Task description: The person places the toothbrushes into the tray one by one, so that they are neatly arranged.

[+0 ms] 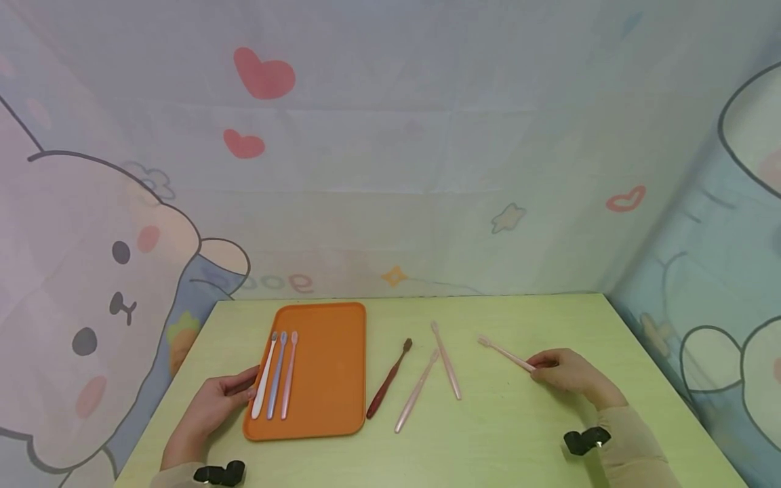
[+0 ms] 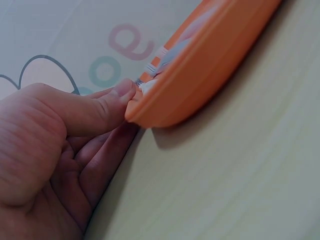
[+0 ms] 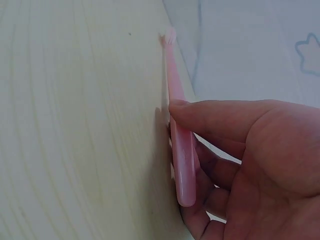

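My right hand [image 1: 567,373] pinches a pink toothbrush [image 3: 184,165] between thumb and fingers, its bristle end pointing away to the left in the head view. At the left edge of an orange tray [image 1: 329,373], my left hand [image 1: 213,407] grips the rim with the thumb on top. Along that side of the tray lie a white toothbrush [image 1: 264,379], a blue toothbrush [image 1: 276,379] and a pink toothbrush [image 1: 289,379], side by side with heads toward the back. The left wrist view shows the tray's corner [image 2: 165,110] by the thumb.
Right of the tray, a dark red toothbrush [image 1: 388,381] lies on the pale yellow table [image 1: 500,440]. Two light pink toothbrushes lie beyond it, a nearer toothbrush [image 1: 417,393] and a farther toothbrush [image 1: 447,362]. A printed cloth wall [image 1: 390,169] stands behind the table.
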`<control>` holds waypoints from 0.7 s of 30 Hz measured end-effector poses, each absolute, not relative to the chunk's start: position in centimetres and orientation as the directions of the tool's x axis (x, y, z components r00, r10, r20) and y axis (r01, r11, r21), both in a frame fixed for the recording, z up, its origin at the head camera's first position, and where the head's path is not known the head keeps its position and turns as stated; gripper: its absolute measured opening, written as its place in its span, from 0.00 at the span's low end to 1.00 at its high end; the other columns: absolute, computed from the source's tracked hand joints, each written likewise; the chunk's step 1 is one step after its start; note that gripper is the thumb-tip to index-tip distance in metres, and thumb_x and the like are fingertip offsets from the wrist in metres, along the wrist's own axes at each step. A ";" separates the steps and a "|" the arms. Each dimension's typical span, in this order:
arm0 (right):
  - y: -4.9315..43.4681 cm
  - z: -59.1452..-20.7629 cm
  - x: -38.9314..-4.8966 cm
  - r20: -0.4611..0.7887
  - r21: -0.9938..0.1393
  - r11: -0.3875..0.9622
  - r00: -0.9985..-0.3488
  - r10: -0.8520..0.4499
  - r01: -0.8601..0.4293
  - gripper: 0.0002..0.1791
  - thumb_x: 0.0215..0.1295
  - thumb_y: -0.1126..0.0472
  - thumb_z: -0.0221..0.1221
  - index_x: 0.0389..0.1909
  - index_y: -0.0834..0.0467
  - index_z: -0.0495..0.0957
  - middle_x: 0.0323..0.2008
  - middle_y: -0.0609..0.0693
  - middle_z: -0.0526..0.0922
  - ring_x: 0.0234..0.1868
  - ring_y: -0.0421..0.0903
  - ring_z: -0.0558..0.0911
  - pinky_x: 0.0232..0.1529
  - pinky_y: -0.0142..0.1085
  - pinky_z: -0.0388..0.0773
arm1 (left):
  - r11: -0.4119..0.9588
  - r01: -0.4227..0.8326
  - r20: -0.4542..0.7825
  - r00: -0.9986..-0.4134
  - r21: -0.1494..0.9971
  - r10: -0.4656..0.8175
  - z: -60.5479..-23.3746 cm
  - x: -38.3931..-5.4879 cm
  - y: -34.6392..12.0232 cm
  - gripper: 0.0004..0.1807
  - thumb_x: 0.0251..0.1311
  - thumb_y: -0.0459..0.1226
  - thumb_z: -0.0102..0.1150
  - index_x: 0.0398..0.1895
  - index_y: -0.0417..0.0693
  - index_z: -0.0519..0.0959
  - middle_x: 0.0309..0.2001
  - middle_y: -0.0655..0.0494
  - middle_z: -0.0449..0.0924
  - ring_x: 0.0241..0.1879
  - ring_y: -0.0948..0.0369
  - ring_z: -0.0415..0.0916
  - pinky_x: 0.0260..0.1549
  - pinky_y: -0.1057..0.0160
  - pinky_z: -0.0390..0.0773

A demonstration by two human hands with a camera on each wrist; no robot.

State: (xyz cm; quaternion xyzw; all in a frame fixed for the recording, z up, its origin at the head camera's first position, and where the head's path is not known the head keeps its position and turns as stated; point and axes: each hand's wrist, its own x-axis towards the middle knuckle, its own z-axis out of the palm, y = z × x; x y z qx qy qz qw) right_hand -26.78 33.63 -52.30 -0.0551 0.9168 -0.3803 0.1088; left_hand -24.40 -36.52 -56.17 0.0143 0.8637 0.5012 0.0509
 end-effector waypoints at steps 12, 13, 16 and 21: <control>33.0 -51.5 -26.6 -0.148 -0.716 0.698 -0.973 -0.178 -0.019 0.16 0.71 0.61 0.68 0.54 0.66 0.86 0.44 0.53 0.87 0.39 0.48 0.77 0.41 0.41 0.75 | 0.493 -0.031 -0.078 -0.994 0.869 0.075 -55.7 -24.0 -36.3 0.29 0.73 0.35 0.67 0.74 0.35 0.74 0.69 0.39 0.76 0.63 0.60 0.77 0.53 0.79 0.73; 33.0 -51.5 -26.6 -0.150 -0.718 0.696 -0.974 -0.172 -0.012 0.17 0.71 0.61 0.68 0.54 0.67 0.86 0.43 0.53 0.87 0.39 0.48 0.77 0.40 0.40 0.74 | 0.491 -0.033 -0.078 -0.994 0.870 0.073 -55.7 -24.0 -36.3 0.29 0.73 0.34 0.67 0.74 0.35 0.74 0.69 0.39 0.76 0.63 0.60 0.78 0.52 0.79 0.73; 33.0 -51.5 -26.6 -0.151 -0.733 0.680 -0.976 -0.158 0.004 0.17 0.71 0.62 0.68 0.55 0.67 0.85 0.43 0.53 0.86 0.37 0.49 0.76 0.37 0.39 0.74 | 0.492 -0.024 -0.075 -0.994 0.870 0.083 -55.7 -24.1 -36.3 0.29 0.74 0.34 0.67 0.74 0.34 0.73 0.70 0.38 0.76 0.64 0.57 0.77 0.52 0.79 0.73; 32.8 -51.8 -26.4 -0.142 -0.775 0.632 -0.978 -0.150 0.016 0.19 0.72 0.62 0.68 0.58 0.70 0.83 0.42 0.53 0.86 0.35 0.47 0.76 0.34 0.36 0.75 | 0.488 -0.019 -0.069 -0.994 0.873 0.084 -55.9 -24.0 -36.4 0.29 0.73 0.34 0.67 0.74 0.34 0.74 0.69 0.38 0.76 0.63 0.60 0.78 0.53 0.79 0.73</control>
